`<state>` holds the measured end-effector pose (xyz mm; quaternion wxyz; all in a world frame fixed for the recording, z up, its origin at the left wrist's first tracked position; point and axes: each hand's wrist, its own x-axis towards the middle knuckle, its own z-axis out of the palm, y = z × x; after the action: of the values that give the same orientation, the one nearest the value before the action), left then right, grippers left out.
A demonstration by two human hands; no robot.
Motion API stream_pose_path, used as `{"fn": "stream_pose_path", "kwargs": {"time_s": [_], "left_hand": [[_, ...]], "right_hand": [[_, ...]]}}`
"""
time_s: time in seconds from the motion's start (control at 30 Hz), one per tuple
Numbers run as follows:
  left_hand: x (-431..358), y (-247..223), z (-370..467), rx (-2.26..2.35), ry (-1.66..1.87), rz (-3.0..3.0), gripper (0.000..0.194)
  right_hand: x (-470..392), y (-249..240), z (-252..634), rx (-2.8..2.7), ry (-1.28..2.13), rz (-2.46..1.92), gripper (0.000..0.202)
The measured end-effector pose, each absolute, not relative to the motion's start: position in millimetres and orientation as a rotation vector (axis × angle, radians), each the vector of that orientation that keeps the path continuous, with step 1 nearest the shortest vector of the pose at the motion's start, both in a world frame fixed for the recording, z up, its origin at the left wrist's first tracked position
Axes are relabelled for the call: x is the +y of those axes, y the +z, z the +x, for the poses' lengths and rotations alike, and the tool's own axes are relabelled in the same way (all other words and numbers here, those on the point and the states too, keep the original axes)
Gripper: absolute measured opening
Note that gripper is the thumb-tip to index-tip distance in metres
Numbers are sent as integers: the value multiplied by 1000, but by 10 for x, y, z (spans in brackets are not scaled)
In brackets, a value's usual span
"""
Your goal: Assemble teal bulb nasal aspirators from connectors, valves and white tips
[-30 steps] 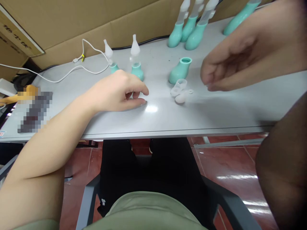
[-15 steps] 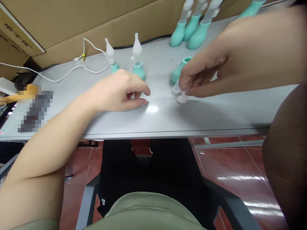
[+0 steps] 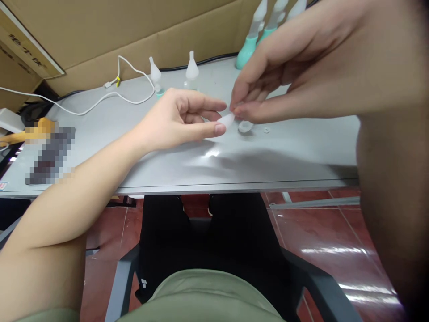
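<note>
A small white nozzle tip [image 3: 226, 120] is between my hands above the table. My right hand [image 3: 284, 76] pinches its narrow end between thumb and fingers. At the wide end, the thumb and a finger of my left hand [image 3: 187, 117] close on it from the left. Under my right fingertips, a clear plastic piece [image 3: 246, 127] lies on the table, and a tiny white ring [image 3: 267, 130] is to its right. The open teal bulb is hidden behind my right hand.
Teal bulb nasal aspirators [image 3: 246, 53] stand at the back right. Two white-tipped ones [image 3: 192, 69] are behind my left hand. A white cable [image 3: 110, 94] curls across the grey table [image 3: 161, 172] at left. Cardboard [image 3: 110, 31] lines the back.
My right hand has lifted the white nozzle tip off the table and moved left with it. My left hand has moved right and met it. The clear piece now lies released on the table.
</note>
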<state>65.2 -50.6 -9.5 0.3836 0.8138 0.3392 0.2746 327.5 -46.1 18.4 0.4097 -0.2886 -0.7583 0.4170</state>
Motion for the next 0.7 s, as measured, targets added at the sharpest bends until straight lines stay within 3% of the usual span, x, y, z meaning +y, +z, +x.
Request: {"fn": "stream_pose_path", "kwargs": {"time_s": [0.07, 0.13, 0.3, 0.4, 0.5, 0.7], "left_hand": [[-507, -80, 664, 857, 676, 2081, 29], [-494, -81, 661, 858, 674, 2138, 25], [-411, -110, 589, 915, 719, 2122, 29], [-382, -59, 543, 888, 841, 1981, 18], [-390, 25, 523, 902, 896, 1937, 12], [-376, 31, 487, 893, 907, 1946, 24]], "right_hand": [[-429, 196, 3232, -2266, 638, -639, 12], [-404, 205, 3214, -2316, 486, -604, 4], [-454, 233, 3148, -1990, 650, -772, 6], [-478, 219, 3104, -1803, 661, -827, 18], [-434, 164, 3099, -1787, 782, -813, 19], [-344, 70, 3083, -1719, 1009, -714, 15]]}}
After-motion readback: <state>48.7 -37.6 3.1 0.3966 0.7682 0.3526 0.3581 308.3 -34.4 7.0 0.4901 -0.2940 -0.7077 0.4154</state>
